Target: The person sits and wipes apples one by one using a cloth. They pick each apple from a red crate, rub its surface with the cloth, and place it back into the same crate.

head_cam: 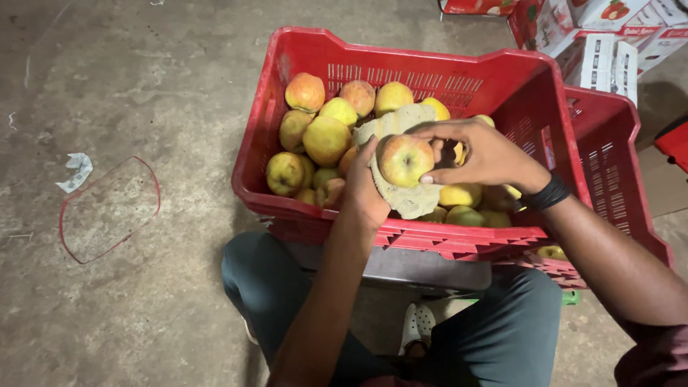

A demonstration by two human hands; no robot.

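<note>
A yellow-red apple (405, 159) rests on a beige cloth (412, 197) over a red plastic crate (502, 82). My left hand (364, 192) cups the cloth and the apple from below on the left. My right hand (481, 152) grips the apple from the right, its fingers curled over the top. Several more yellow and reddish apples (326, 140) fill the crate beneath and to the left.
A second red crate (609, 154) sits right of the first. Printed cardboard boxes (609, 36) stand at the top right. On the concrete floor at the left lie a red wire loop (107, 209) and a paper scrap (75, 170). My knees are below the crate.
</note>
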